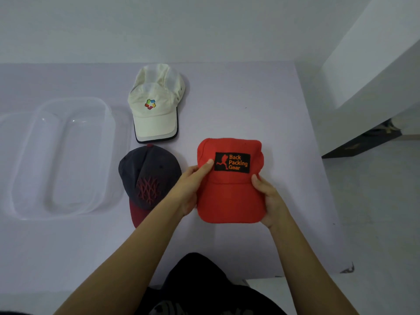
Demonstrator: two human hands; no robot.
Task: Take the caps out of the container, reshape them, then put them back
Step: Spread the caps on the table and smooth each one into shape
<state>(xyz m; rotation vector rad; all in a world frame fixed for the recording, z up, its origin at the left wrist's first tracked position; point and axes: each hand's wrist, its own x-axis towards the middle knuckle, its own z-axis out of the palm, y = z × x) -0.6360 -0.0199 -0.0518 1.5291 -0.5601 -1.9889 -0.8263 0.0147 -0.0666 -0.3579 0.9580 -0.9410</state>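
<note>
A red cap [229, 196] with a black "Back Packing Gear" patch is held between both hands above the table. My left hand [189, 185] grips its left side, thumb on the front panel beside the patch. My right hand [269, 198] grips the right edge of the brim, thumb on top. A dark grey cap [147, 176] with a maroon brim lies just left of my left hand. A cream cap [156, 103] with a coloured logo lies farther back. The clear plastic container [29, 160] stands at the left with no cap in it.
The lavender table [261, 98] ends at a right edge, with white floor beyond. A white wall runs along the back. A white block and a dark object [363, 139] stand at the far right. My dark clothing shows at the bottom.
</note>
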